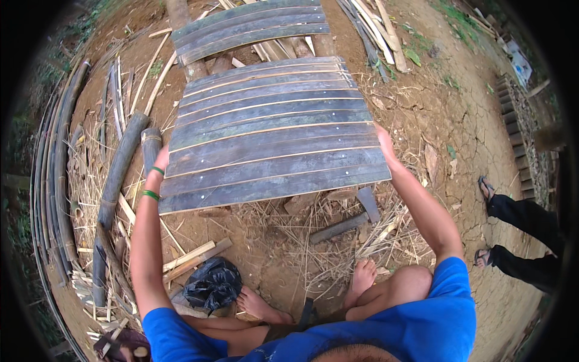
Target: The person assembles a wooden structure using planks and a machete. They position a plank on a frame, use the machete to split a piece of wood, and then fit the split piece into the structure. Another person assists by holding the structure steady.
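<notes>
A panel of dark split-bamboo slats [271, 142], dotted with small nail heads, is held out in front of me, tilted. My left hand [161, 159] is closed on its left edge, below two green bands on the wrist. On the opposite edge, my right hand [384, 142] grips the panel. The fingers of both hands are mostly hidden behind or under it. Just beyond lies a second, smaller slat panel [253, 29]. Below the near edge, a hatchet-like tool [339, 228] with a grey head rests on the ground near my right foot.
Long bamboo poles [60, 157] lie at the far left, with thick bamboo lengths [122, 166] nearer me. A black plastic bag [212, 283] sits by my left foot, beside wooden strips [196, 260]. Another person's legs [522, 220] stand at right. Shavings and straw litter the dirt.
</notes>
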